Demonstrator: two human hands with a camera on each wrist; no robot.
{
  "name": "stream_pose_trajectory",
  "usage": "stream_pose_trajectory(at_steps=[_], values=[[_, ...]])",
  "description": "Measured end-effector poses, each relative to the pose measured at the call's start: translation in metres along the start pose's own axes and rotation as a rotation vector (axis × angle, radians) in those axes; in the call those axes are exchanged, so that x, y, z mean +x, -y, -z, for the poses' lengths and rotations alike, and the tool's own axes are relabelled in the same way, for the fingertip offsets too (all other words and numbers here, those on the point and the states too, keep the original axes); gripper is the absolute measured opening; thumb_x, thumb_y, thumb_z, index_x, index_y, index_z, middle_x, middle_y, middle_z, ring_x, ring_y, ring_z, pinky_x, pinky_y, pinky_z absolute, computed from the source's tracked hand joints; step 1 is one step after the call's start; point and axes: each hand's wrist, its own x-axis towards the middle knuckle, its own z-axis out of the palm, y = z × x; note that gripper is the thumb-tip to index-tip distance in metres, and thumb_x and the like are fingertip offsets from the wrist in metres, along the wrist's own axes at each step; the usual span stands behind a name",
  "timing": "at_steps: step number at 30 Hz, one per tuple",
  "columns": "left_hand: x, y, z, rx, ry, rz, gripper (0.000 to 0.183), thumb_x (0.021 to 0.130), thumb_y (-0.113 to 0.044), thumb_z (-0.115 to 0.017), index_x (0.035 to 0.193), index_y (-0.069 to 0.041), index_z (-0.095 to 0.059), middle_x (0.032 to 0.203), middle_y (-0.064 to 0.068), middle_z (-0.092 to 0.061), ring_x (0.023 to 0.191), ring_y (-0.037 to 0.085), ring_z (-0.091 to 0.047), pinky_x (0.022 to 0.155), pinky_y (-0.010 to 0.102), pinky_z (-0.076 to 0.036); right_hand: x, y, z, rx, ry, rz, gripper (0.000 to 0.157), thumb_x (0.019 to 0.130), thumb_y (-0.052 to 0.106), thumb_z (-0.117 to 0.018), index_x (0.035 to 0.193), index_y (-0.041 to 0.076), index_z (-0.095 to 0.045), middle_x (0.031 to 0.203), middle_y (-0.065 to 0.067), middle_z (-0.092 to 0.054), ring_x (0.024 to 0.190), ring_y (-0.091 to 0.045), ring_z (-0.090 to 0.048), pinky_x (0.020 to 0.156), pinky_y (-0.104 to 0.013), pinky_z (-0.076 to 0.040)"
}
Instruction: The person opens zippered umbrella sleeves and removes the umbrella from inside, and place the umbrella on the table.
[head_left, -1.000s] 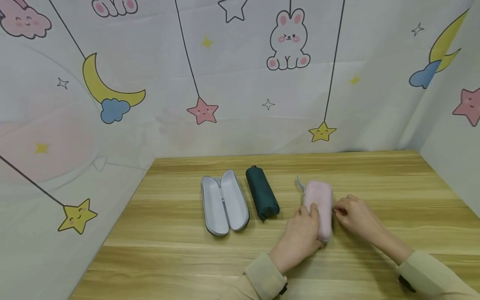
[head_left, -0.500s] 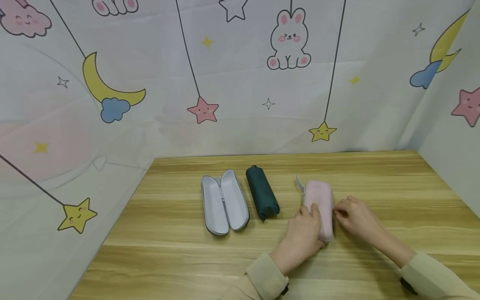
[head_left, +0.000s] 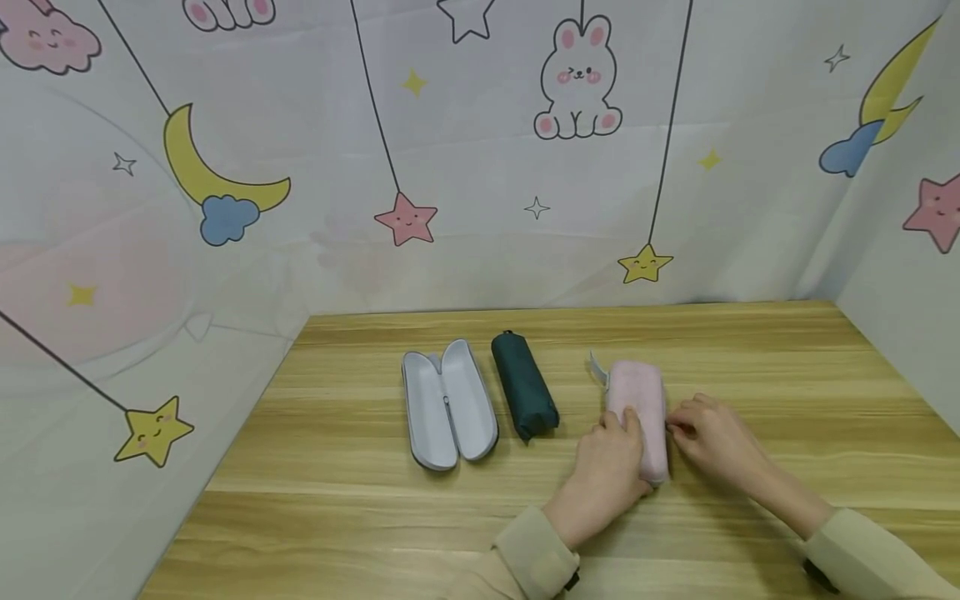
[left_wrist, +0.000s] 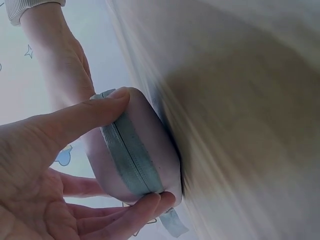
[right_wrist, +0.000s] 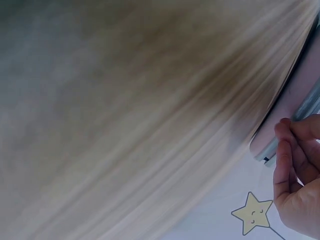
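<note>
A pink zip case (head_left: 636, 387) with a grey-green zipper band (left_wrist: 131, 155) lies toward the right of the table. My left hand (head_left: 603, 462) grips its near left part. In the left wrist view the thumb presses one end of the band, and the fingers wrap the opposite side. At the case's right side is my right hand (head_left: 716, 433), thumb and forefinger pinched together at the zipper line in the right wrist view. The zipper pull between those fingertips is mostly hidden. A grey fabric loop (head_left: 597, 368) sticks out at the far left corner of the case.
Left of the pink case lies a dark green folded umbrella (head_left: 525, 387) in its sleeve. Further left, a hard glasses case (head_left: 431, 417) lies spread wide, its pale grey lining facing up. A printed cloth (head_left: 480, 258) hangs behind the wooden table (head_left: 337, 533).
The near end of the pink case has swung slightly right with my left hand. My right hand has slid a very little toward me along the case's side.
</note>
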Motion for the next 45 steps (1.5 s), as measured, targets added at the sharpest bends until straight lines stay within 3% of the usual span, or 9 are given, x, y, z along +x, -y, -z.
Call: stream_pose_trajectory(at_steps=[32, 45], values=[[0.0041, -0.0060, 0.0048, 0.061, 0.041, 0.017, 0.093, 0.065, -0.060, -0.080, 0.138, -0.013, -0.048, 0.106, 0.002, -0.062, 0.079, 0.008, -0.063, 0.059, 0.020, -0.050, -0.0063, 0.0028, 0.0012, -0.019, -0.056, 0.095, 0.023, 0.060, -0.005, -0.077, 0.068, 0.015, -0.068, 0.065, 0.009, -0.061, 0.064, -0.007, -0.048, 0.053, -0.024, -0.041], [0.0049, -0.0082, 0.0057, 0.062, 0.060, 0.042, 0.093, 0.064, -0.061, -0.081, 0.137, -0.013, -0.047, 0.105, 0.001, -0.062, 0.078, 0.008, -0.063, 0.059, 0.020, -0.049, -0.0099, 0.0067, 0.0017, -0.004, -0.059, 0.112, 0.022, 0.058, -0.005, -0.077, 0.069, 0.012, -0.070, 0.066, 0.005, -0.064, 0.065, -0.010, -0.052, 0.054, -0.026, -0.045]])
